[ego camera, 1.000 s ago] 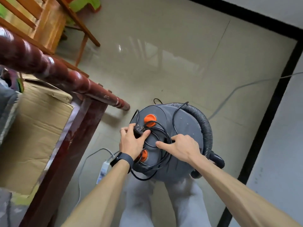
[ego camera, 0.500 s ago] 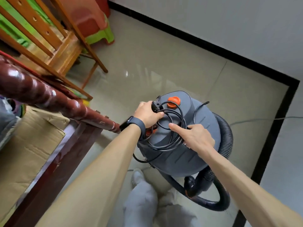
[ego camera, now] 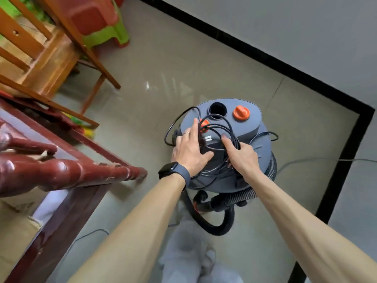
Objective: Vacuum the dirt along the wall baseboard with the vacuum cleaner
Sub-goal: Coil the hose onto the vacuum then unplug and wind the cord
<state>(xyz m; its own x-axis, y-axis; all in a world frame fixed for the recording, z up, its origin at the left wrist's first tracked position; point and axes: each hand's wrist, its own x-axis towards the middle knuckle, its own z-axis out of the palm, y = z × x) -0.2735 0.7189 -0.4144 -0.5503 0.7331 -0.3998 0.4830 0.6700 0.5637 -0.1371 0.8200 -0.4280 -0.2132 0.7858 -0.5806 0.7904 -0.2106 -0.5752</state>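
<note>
Floor (ego camera: 163, 68): pale shiny tiles.
Baseboard (ego camera: 265, 58): black strip under the grey wall, it turns a corner at the right.
Table (ego camera: 71, 172): dark red wood, at the left.
Vacuum cleaner (ego camera: 251, 127): grey drum, it stands on the floor between table and corner.
Hose (ego camera: 220, 229): black, looped at its base.
Cord (ego camera: 214, 127): black loops on the lid.
Left hand (ego camera: 190, 148): fingers straight, flat on the lid beside the plug (ego camera: 207, 138).
Right hand (ego camera: 242, 158): fingers curled round the cord.

Left hand (ego camera: 189, 152) covers the plug (ego camera: 207, 138) body, so its grip cannot be read; the right hand (ego camera: 242, 158) is half buried in power cord (ego camera: 234, 139) loops. The hose (ego camera: 224, 229) vanishes behind the vacuum cleaner (ego camera: 251, 129); the blurred red-brown wooden frame (ego camera: 81, 172) is cropped at left.
</note>
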